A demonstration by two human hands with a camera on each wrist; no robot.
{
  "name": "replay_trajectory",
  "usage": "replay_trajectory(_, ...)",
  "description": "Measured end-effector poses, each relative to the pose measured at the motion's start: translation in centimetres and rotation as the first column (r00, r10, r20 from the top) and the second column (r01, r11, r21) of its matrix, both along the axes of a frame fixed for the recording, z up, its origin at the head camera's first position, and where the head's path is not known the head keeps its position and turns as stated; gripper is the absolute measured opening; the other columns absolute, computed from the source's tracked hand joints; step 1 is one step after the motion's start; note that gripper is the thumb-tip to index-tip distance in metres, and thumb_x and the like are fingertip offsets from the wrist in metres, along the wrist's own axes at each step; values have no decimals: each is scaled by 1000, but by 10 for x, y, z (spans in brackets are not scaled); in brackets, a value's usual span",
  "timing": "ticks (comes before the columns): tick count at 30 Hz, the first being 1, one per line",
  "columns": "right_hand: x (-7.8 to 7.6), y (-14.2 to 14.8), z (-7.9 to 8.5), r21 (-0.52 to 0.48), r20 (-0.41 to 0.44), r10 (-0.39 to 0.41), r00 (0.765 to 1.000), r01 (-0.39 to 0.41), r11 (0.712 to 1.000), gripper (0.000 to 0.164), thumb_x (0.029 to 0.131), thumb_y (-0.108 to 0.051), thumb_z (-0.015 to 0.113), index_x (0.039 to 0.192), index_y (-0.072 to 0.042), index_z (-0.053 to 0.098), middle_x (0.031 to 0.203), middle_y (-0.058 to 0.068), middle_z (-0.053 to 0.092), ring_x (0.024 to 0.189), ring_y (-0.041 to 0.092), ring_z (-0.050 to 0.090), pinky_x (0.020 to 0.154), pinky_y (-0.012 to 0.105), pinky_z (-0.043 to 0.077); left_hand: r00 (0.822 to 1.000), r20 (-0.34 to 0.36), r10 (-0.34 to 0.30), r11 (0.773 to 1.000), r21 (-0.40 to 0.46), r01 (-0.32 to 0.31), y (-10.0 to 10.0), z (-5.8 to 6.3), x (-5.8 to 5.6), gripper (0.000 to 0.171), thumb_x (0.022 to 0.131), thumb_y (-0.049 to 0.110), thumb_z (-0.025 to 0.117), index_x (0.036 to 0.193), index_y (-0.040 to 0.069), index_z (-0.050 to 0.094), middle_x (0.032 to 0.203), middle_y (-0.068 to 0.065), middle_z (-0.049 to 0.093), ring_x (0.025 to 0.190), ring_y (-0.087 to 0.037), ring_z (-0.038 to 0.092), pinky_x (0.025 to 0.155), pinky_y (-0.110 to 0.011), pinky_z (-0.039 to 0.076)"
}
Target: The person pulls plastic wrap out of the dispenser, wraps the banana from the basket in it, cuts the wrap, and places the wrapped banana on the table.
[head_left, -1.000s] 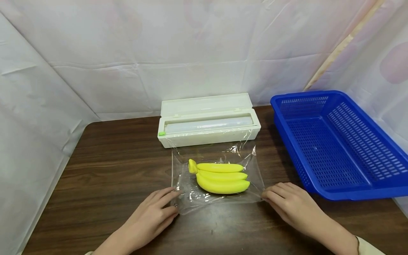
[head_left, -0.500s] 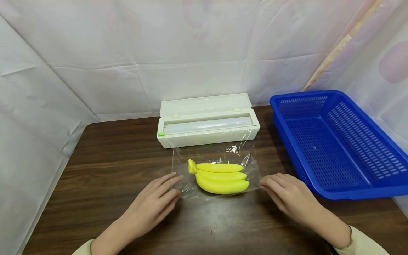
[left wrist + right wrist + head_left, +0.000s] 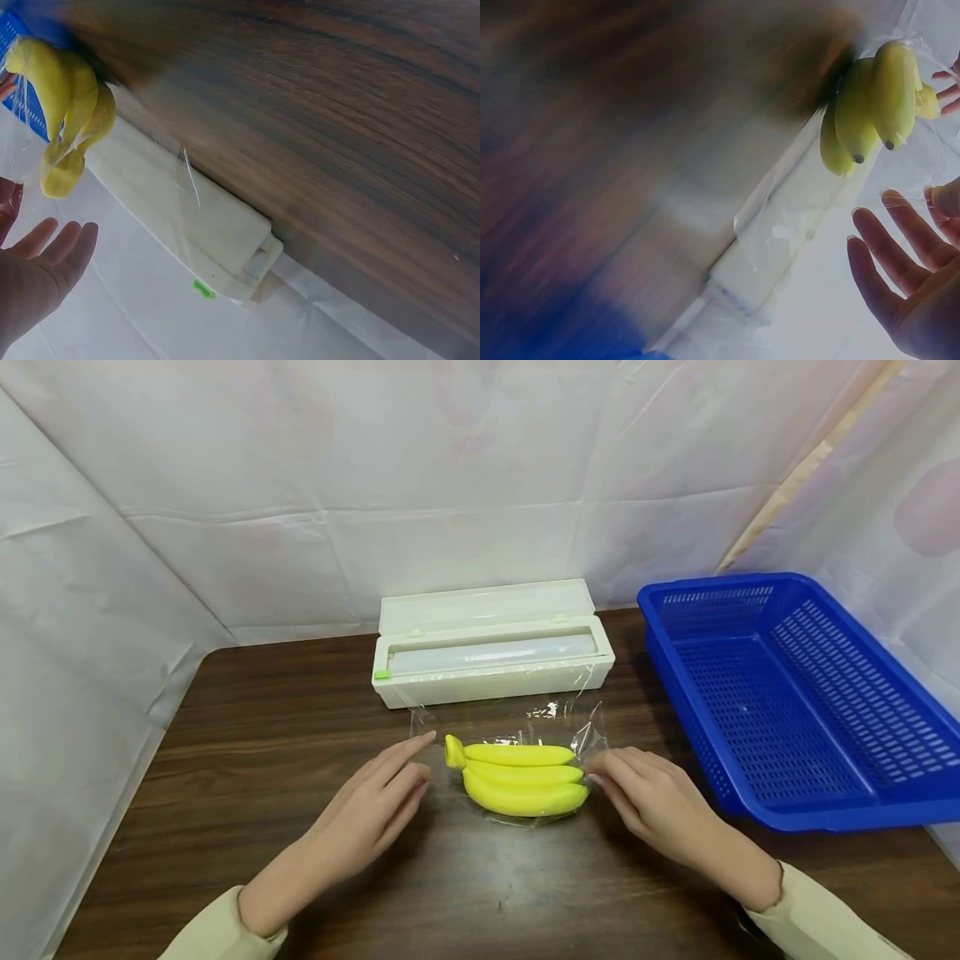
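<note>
A bunch of yellow bananas (image 3: 525,777) lies on clear plastic wrap (image 3: 555,712) that runs out from an open white wrap dispenser (image 3: 495,685). My left hand (image 3: 367,802) is just left of the stem; thumb and index finger pinch the film's near edge while the other fingers extend. At the banana tips, my right hand (image 3: 656,802) pinches the opposite corner between thumb and index finger, its remaining fingers (image 3: 889,251) spread. The wrap folds up around the bananas' near side. In the left wrist view, thumb and index finger are partly cut off by the frame.
A blue plastic basket (image 3: 757,718) stands at the right of the dark wooden table (image 3: 285,710). Behind the dispenser, whose lid (image 3: 487,607) is raised, hangs a pale curtain (image 3: 450,468). A wrap roll (image 3: 495,653) lies inside the dispenser.
Both hands have moved away from the body and slightly inward, bringing the film's near edge up and over towards the bananas. The bananas, dispenser and basket have stayed in place.
</note>
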State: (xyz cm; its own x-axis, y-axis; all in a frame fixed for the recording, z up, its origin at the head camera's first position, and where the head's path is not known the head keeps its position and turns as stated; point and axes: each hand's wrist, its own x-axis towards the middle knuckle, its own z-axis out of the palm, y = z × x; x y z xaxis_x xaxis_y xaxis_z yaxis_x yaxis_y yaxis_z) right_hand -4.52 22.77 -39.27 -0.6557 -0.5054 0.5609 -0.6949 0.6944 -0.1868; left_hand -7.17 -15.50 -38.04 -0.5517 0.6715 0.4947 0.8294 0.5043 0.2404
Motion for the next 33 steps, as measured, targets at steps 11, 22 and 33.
replay_trajectory(11,-13,-16,-1,-51,237,-5,971,18,999,11,104,-3,64,112,-9,64,111,4,73,88,10,63,71,32,58,988,152,-39,995,96,24,18,0,-18,6,110,7,55,108,7,61,158,-17,51,145,-34,52,99,-45,57)
replay_trajectory(22,-22,-22,-5,-71,395,-4,919,35,997,7,109,-3,55,112,-8,57,101,1,69,78,7,54,65,26,50,953,302,-37,985,174,-17,31,2,-30,13,108,0,55,119,3,61,122,-12,71,93,-14,64,74,-30,56)
replay_trajectory(33,-31,-31,-1,11,352,-48,935,47,999,6,106,-6,62,105,-11,60,92,-4,56,79,9,52,68,30,51,964,262,45,985,151,-87,42,4,-39,7,106,2,62,109,6,67,91,-5,69,72,-9,50,66,-27,49)
